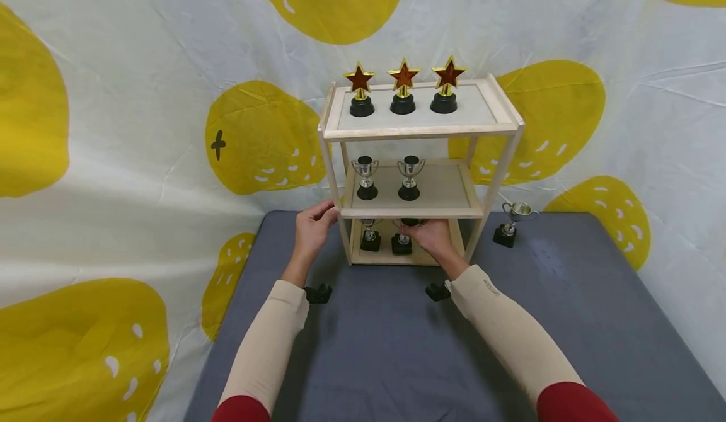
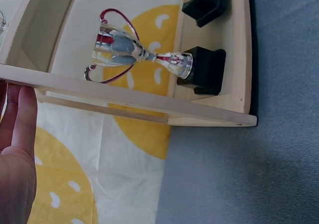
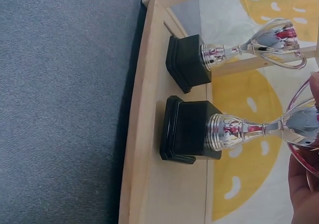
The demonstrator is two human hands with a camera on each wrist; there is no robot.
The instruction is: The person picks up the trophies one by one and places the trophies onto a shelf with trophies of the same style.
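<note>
My right hand (image 1: 433,238) reaches under the middle board and grips the cup of a silver trophy (image 3: 230,132), thumb and fingers at its bowl and handles. The trophy's black square base is at the bottom shelf board. Beside it stands a second silver trophy (image 2: 122,50), upright on a similar black base. My left hand (image 1: 314,230) holds the left post of the wooden shelf rack (image 1: 422,213) at middle-board height; in the left wrist view its fingertips pass behind the post.
On the top board stand three gold star trophies (image 1: 403,88). Two small silver cups (image 1: 409,176) occupy the middle board. Another silver trophy (image 1: 510,223) stands on the grey table (image 1: 386,346) right of the rack. Behind hangs a white cloth (image 1: 170,63) with yellow shapes.
</note>
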